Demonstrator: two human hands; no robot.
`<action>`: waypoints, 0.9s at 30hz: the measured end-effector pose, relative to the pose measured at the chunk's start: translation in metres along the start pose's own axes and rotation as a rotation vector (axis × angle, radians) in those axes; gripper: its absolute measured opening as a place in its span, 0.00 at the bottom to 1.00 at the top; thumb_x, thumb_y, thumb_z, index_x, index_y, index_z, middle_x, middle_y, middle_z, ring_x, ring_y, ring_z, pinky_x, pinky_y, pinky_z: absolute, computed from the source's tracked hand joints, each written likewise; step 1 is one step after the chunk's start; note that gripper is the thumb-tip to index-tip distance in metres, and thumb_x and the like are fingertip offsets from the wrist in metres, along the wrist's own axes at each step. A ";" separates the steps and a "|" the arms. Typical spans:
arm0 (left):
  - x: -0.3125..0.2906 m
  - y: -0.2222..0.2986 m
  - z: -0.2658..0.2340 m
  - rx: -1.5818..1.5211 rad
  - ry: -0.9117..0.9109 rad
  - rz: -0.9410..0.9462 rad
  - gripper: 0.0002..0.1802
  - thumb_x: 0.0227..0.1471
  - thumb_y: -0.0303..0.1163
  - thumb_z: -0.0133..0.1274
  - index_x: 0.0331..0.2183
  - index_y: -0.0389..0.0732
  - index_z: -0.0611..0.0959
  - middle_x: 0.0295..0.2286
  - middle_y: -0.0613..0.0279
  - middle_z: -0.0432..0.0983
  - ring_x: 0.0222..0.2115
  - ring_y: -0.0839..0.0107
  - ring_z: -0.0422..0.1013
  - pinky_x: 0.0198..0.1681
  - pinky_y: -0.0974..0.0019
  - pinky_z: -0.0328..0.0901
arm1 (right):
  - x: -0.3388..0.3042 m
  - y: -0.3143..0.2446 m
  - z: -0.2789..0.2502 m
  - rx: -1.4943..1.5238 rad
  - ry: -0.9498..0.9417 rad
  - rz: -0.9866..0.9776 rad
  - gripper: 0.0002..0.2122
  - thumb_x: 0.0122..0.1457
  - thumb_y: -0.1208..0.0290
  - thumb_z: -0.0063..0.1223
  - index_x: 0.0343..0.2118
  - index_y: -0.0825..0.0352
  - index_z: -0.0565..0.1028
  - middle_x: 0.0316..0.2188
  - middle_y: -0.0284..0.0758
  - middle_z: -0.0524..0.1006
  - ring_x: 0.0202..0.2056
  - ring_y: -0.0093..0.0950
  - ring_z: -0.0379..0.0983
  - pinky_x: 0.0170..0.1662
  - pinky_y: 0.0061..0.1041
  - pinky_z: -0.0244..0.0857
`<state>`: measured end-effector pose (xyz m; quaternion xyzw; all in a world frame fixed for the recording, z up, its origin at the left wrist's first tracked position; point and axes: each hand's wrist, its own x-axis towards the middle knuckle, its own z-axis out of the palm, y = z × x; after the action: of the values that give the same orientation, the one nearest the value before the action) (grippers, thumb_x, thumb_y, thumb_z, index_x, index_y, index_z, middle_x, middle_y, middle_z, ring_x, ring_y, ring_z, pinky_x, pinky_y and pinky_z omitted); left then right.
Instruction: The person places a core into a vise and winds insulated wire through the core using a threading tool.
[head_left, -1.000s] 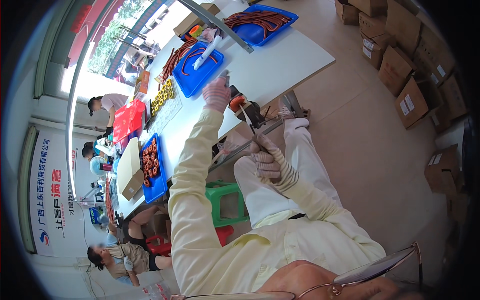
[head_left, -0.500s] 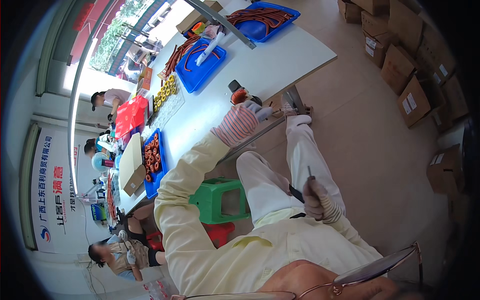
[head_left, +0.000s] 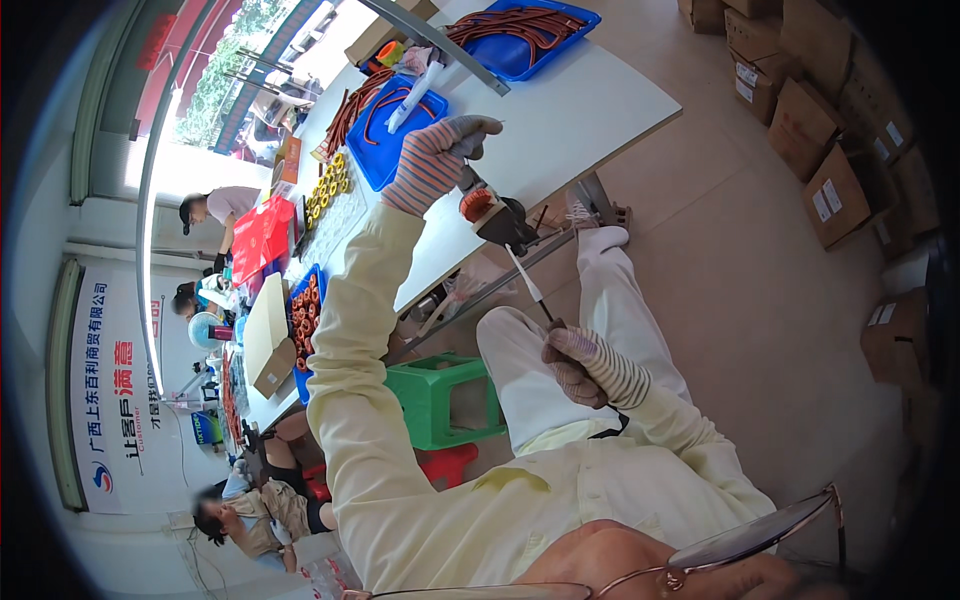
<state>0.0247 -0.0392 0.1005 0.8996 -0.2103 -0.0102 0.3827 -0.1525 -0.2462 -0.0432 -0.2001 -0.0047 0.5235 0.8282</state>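
Note:
My left hand (head_left: 445, 160), in a striped glove, is raised over the table just above a dark holder (head_left: 508, 222) at the table edge. Its fingers are curled together; whatever they may grip is hidden. Held in the dark holder is an orange-red wound ring (head_left: 477, 204). My right hand (head_left: 590, 368), also gloved, is closed around a thin-shafted hand tool (head_left: 546, 312) that resembles a screwdriver. The tool's pale far end reaches up to the underside of the holder; whether they touch I cannot tell.
On the white table (head_left: 590, 120) lie blue trays (head_left: 375, 160) with brown cords, yellow rings (head_left: 325, 190), and a tray of orange rings (head_left: 305, 315). A green stool (head_left: 440, 395) stands beside my legs. Cardboard boxes (head_left: 835, 200) line the right. Other people sit at the left.
My left hand has moved up and left off the holder, uncovering it, and its fingers have curled in. My right hand has come up and left, bringing the tool to the holder.

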 end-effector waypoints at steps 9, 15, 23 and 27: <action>0.018 -0.040 -0.008 -0.247 0.147 -0.301 0.09 0.48 0.23 0.50 0.35 0.39 0.81 0.19 0.70 0.70 0.19 0.82 0.65 0.22 0.78 0.63 | 0.002 -0.041 -0.001 -0.424 0.326 -0.238 0.16 0.54 0.56 0.48 0.37 0.64 0.69 0.12 0.26 0.64 0.06 0.15 0.58 0.06 0.14 0.48; 0.018 -0.046 -0.008 -0.229 0.223 -0.268 0.09 0.48 0.22 0.50 0.34 0.37 0.81 0.22 0.69 0.72 0.21 0.81 0.66 0.25 0.78 0.65 | 0.036 -0.110 -0.019 -0.773 0.442 -0.404 0.21 0.53 0.61 0.48 0.47 0.65 0.64 0.19 0.30 0.65 0.06 0.17 0.58 0.06 0.16 0.49; 0.020 -0.065 -0.007 -0.260 0.221 -0.280 0.09 0.48 0.22 0.49 0.33 0.37 0.81 0.22 0.67 0.72 0.21 0.80 0.66 0.25 0.78 0.65 | 0.088 -0.139 -0.024 -1.265 0.497 -0.421 0.19 0.51 0.64 0.51 0.44 0.68 0.65 0.22 0.37 0.71 0.22 0.29 0.70 0.24 0.26 0.64; 0.034 -0.063 -0.005 -0.278 0.222 -0.208 0.09 0.48 0.22 0.49 0.33 0.38 0.81 0.22 0.68 0.72 0.21 0.80 0.66 0.26 0.78 0.65 | 0.152 -0.180 -0.066 -1.583 0.588 -0.479 0.17 0.50 0.67 0.52 0.40 0.71 0.65 0.30 0.47 0.73 0.34 0.42 0.71 0.41 0.35 0.63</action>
<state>0.0795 -0.0101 0.0650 0.8505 -0.0693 0.0203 0.5210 0.0864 -0.2023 -0.0742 -0.8362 -0.1948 0.1061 0.5016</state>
